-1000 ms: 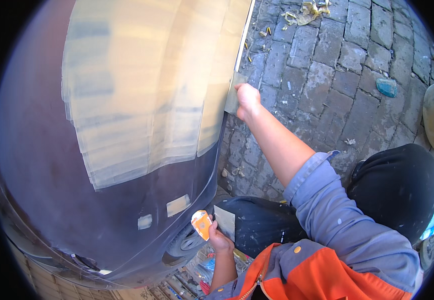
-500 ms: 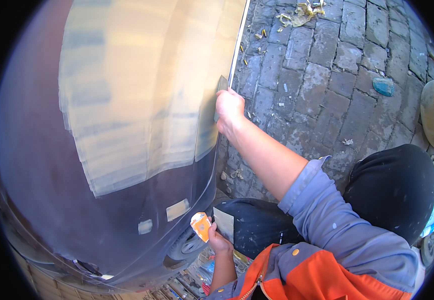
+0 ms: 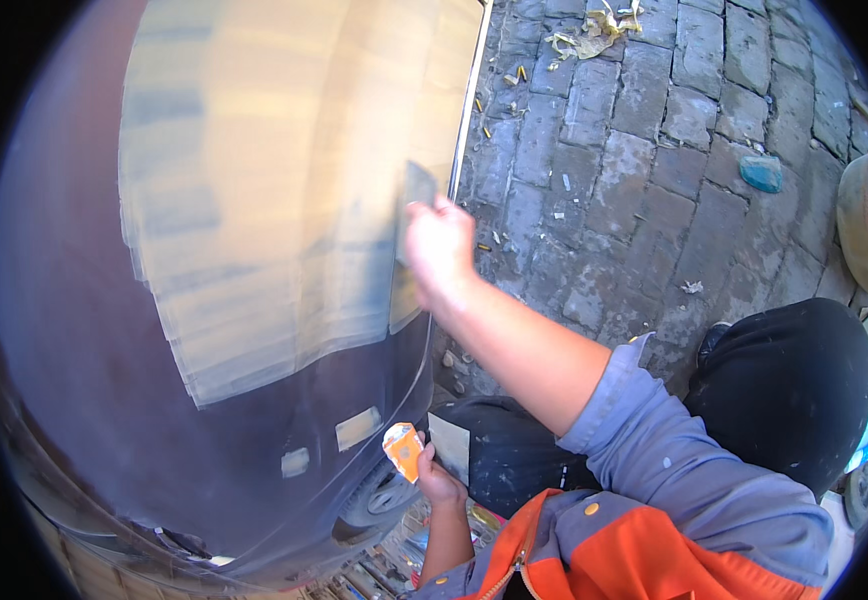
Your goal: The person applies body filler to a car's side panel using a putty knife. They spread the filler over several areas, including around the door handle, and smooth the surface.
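Spreader: a flat grey blade (image 3: 416,190) is lying against the beige filler patch (image 3: 294,200), near the panel's right edge.
Right hand: the right hand (image 3: 439,245) is clamping the blade's lower end.
Left hand: the left hand (image 3: 436,482) is gripping an orange-and-white scraper (image 3: 403,450) low beside the panel.
Panel: the dark maroon car body (image 3: 84,400) is carrying the patch.
Ground: grey cobblestones (image 3: 634,150) are lying to the right.
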A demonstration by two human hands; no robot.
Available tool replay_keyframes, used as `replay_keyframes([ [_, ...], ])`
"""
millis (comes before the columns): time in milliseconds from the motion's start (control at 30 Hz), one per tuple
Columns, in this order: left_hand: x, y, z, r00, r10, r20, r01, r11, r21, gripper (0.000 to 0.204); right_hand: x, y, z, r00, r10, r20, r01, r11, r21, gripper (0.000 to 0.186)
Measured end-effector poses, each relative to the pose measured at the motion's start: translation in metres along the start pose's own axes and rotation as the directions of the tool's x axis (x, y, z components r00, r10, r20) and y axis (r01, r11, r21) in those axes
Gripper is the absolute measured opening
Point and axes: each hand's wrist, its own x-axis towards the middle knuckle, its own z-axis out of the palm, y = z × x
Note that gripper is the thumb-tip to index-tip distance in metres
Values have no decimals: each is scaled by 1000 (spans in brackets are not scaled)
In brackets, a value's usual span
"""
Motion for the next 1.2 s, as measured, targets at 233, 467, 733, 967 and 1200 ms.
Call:
replay_keyframes([
  [233, -7, 8, 9, 999, 34, -20, -33, 999, 23, 48, 140, 23, -72, 984, 171, -44, -168, 984, 53, 50],
  [467, -17, 7, 4, 998, -9, -56, 7, 1000, -28, 45, 158, 33, -65, 979, 203, -20, -201, 978, 52, 56],
  [733, -25, 11, 8, 996, 0, -85, -2, 1000, -29, 44, 160, 36, -53, 988, 127, -86, -131, 991, -37, 30],
  [967, -26, 11, 8, 995, -9, -96, 7, 1000, -15, 46, 141, 25, -36, 992, 117, -48, -117, 993, 3, 30],
  [1200, -24, 17, 16, 998, -7, -63, 6, 1000, -20, 47, 107, 8, -14, 992, 52, -115, -51, 999, 14, 44],
])
